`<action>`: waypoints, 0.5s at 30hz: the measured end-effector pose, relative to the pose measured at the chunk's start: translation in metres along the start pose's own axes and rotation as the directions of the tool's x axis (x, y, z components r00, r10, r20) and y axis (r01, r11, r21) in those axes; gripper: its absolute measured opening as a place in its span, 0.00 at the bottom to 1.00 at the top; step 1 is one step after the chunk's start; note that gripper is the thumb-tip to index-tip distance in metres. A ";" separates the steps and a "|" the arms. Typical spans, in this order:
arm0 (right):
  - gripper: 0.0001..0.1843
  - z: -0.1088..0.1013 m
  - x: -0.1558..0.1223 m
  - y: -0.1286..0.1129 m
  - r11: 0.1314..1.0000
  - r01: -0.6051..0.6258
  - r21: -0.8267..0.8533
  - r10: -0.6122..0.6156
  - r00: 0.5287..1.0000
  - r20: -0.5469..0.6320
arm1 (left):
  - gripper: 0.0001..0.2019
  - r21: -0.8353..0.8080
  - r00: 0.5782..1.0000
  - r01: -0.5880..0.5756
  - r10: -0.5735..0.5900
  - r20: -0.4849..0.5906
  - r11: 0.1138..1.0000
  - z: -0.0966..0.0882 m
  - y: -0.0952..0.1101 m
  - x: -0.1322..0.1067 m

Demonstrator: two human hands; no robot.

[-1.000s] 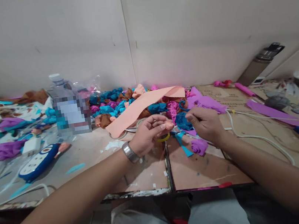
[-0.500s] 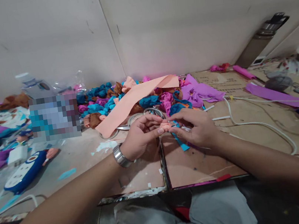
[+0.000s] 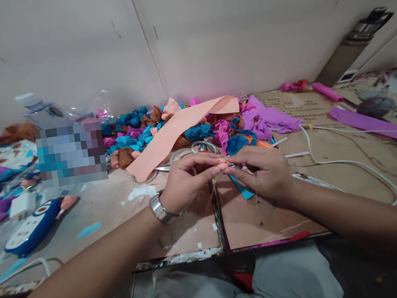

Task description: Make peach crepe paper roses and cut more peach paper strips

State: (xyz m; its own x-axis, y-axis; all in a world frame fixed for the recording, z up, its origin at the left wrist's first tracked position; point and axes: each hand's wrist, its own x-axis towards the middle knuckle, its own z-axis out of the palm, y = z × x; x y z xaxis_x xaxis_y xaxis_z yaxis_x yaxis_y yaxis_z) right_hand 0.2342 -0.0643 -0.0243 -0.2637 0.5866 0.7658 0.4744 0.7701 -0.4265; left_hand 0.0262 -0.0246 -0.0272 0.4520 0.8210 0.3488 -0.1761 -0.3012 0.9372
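Observation:
Between my two hands is a small crumpled piece of peach crepe paper (image 3: 223,163). My left hand (image 3: 193,177), with a metal watch (image 3: 159,208) on its wrist, pinches it from the left between thumb and fingers. From the other side my right hand (image 3: 267,171) has its thumb and fingertips closed on the same piece. A blue paper strip (image 3: 242,187) shows below the right hand. Just beyond the hands, scissors (image 3: 163,168) lie partly under a long peach crepe paper strip (image 3: 177,132).
Several crumpled coloured paper pieces (image 3: 133,139) are heaped against the wall. A blue glue gun or similar tool (image 3: 33,228) lies at left, near a white plug (image 3: 22,206). A white cord (image 3: 349,161) loops at right; a dark bottle (image 3: 355,46) leans behind.
My fingers have drawn closer together around the peach paper, covering more of it. The view has shifted slightly.

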 end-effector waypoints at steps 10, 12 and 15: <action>0.09 -0.005 -0.002 0.001 0.995 -0.100 0.014 0.099 0.993 0.071 | 0.10 -0.035 0.994 0.111 -0.111 0.000 0.993 0.000 0.004 0.000; 0.12 -0.007 -0.001 0.002 0.991 -0.136 -0.002 0.136 0.988 0.072 | 0.10 -0.081 0.988 0.150 -0.147 0.040 0.985 -0.001 0.003 0.000; 0.17 -0.008 0.000 0.006 0.994 -0.107 0.015 0.106 0.992 0.076 | 0.10 -0.097 0.982 0.177 -0.169 0.086 0.979 -0.002 0.002 0.000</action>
State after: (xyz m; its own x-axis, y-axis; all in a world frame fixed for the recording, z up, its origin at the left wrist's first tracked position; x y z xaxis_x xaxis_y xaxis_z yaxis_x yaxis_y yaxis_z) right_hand 0.2435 -0.0612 -0.0229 -0.2752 0.6820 0.6776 0.4876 0.7065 -0.5130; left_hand 0.0237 -0.0244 -0.0254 0.5489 0.8151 0.1851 -0.1777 -0.1026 0.9787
